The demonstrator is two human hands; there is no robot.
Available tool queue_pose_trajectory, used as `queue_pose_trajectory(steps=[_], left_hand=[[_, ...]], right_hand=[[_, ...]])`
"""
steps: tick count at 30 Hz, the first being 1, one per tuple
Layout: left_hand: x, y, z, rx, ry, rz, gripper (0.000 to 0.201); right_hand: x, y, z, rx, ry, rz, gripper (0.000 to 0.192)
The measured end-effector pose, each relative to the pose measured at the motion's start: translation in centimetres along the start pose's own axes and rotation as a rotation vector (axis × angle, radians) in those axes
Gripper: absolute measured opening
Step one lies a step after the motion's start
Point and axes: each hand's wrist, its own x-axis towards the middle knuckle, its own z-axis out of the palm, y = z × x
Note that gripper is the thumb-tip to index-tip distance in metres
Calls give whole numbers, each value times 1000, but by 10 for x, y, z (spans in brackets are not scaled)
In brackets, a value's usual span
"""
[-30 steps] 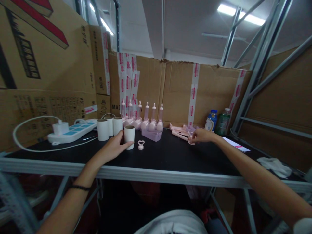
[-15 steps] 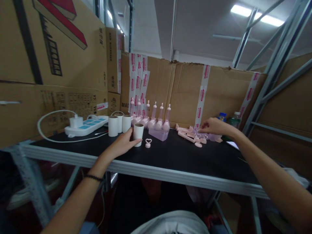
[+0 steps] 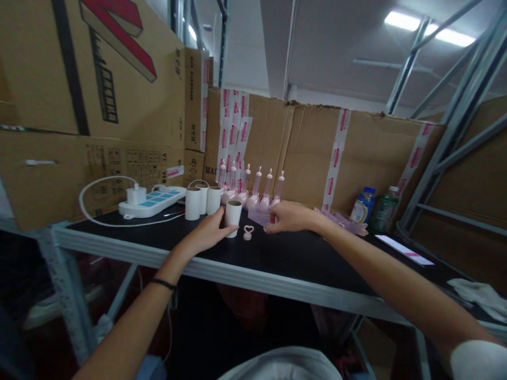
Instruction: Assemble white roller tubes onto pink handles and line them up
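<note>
My left hand [image 3: 211, 230] is closed round a white hollow cylinder [image 3: 233, 215], which stands upright on the black tabletop. Just right of it lies a small pink heart-shaped loop on a round base [image 3: 247, 233]. My right hand [image 3: 290, 216] is in front of the row of pink tubes with pointed caps [image 3: 268, 186], its fingers pinched together near a translucent purple holder [image 3: 258, 217]. What those fingers hold, if anything, I cannot make out. Pink parts and purple plastic [image 3: 345, 221] lie behind my right forearm, partly covered.
Several more white cylinders [image 3: 193, 204] stand at the left, beside a white power strip [image 3: 152, 202] with a cable. Two bottles, one with a blue cap [image 3: 363, 205], one green [image 3: 385, 210], stand at the right. A phone-like white slab [image 3: 404, 249] and a white cloth [image 3: 480, 298] lie nearer.
My right hand has moved left from the pink parts to the front of the tube row. My left hand keeps hold of the white cylinder. The view has shifted slightly.
</note>
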Motion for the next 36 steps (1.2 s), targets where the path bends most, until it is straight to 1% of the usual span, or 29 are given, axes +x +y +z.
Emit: queue_pose_trajectory(steps=[3, 6, 15, 17, 19, 21, 24, 26, 27, 29, 32, 36], left_hand=[[-2, 2, -1, 4, -7, -13, 57], [-2, 2, -1, 16, -25, -7, 57], [-1, 2, -1, 37, -36, -9, 56], [-1, 1, -1, 30, -35, 0, 56], [0, -1, 0, 21, -30, 11, 56], [0, -2, 1, 17, -24, 14, 56], [2, -3, 2, 40, -22, -2, 56], [3, -4, 1, 68, -18, -11, 55], [4, -4, 1, 74, -17, -12, 56], [6, -4, 1, 73, -13, -9, 58], [6, -3, 0, 60, -14, -14, 58], [5, 3, -1, 64, -8, -31, 57]], right_hand=[[6, -9, 17, 3, -68, -36, 45], [8, -12, 24, 19, -98, -49, 46], [9, -19, 28, 30, -107, -41, 47], [8, -17, 24, 54, -106, -44, 47], [5, -10, 16, 73, -55, -38, 46], [-1, 2, 2, 75, 28, -6, 44], [-15, 31, -18, 71, 109, 84, 44], [-28, 54, -23, 60, 148, 176, 47], [-35, 66, -22, 47, 154, 235, 49], [-49, 89, -12, 17, 124, 362, 52], [-71, 121, 18, -3, 21, 512, 47], [-93, 150, 55, 9, -48, 600, 51]])
